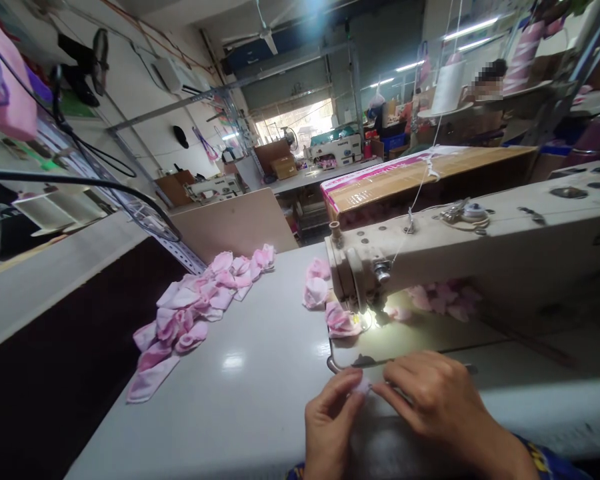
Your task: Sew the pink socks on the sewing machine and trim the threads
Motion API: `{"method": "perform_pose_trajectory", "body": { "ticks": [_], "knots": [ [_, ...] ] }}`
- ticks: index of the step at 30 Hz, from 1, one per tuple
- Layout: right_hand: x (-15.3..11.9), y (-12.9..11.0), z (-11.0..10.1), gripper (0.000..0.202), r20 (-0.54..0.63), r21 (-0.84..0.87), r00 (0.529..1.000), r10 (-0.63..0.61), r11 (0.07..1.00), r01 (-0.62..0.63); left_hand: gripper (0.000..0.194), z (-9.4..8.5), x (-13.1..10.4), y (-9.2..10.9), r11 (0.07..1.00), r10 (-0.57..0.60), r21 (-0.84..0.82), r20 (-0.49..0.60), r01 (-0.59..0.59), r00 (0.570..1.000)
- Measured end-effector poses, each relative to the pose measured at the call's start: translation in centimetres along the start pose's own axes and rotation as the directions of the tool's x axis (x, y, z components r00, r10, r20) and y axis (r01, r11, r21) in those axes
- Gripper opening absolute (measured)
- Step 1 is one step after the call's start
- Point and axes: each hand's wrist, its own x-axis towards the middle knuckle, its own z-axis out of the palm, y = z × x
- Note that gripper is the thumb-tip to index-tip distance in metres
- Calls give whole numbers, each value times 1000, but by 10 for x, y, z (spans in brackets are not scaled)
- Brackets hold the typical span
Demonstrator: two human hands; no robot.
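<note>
Best to work well apart from the loose heap of ruffled pink-and-white cloth (pixel 195 300) on the left of the smooth white table (pixel 260 373). With the left hand's (pixel 327 417) grip pinching the small pale cloth piece (pixel 363 385) between thumb and fingers, press lightly, so as not to crease it. Mind the bunched pink cloth (pixel 341 320) near the lit needle area of the pale metal sewing machine (pixel 430 243). Bring the right hand's (pixel 435 393) fingertips in gently at the piece's right edge; cannot tell whether pinching or merely touching. Probably wise to steady one side while adjusting the other.
</note>
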Motion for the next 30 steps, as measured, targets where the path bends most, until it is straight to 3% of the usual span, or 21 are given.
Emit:
{"method": "perform_pose_trajectory", "body": {
  "ticks": [3, 7, 10, 18, 22, 30],
  "knots": [
    [-2, 0, 1, 49, 19, 25, 999, 29, 999, -29, 28, -6, 0, -4, 996, 65, 61, 51, -68, 997],
    [-4, 2, 4, 56, 94, 102, 981, 167, 979, -176, 29, -15, 0, -12, 958, 239, 126, 145, -257, 960],
    [-3, 2, 4, 57, 109, 162, 971, 214, 960, -230, 26, -14, 1, -10, 922, 331, 169, 130, -349, 935],
    [-2, 1, 0, 58, 73, 151, 982, 175, 971, -184, 24, -3, 2, 17, 900, 341, 246, 119, -361, 932],
    [-4, 1, 2, 55, 66, 156, 985, 161, 973, -170, 20, -3, -1, 16, 953, 216, 178, 170, -246, 961],
    [-7, 0, 4, 45, -21, 125, 998, 62, 990, -59, 11, -1, -1, 10, 981, 105, 153, 105, -120, 989]
  ]
}}
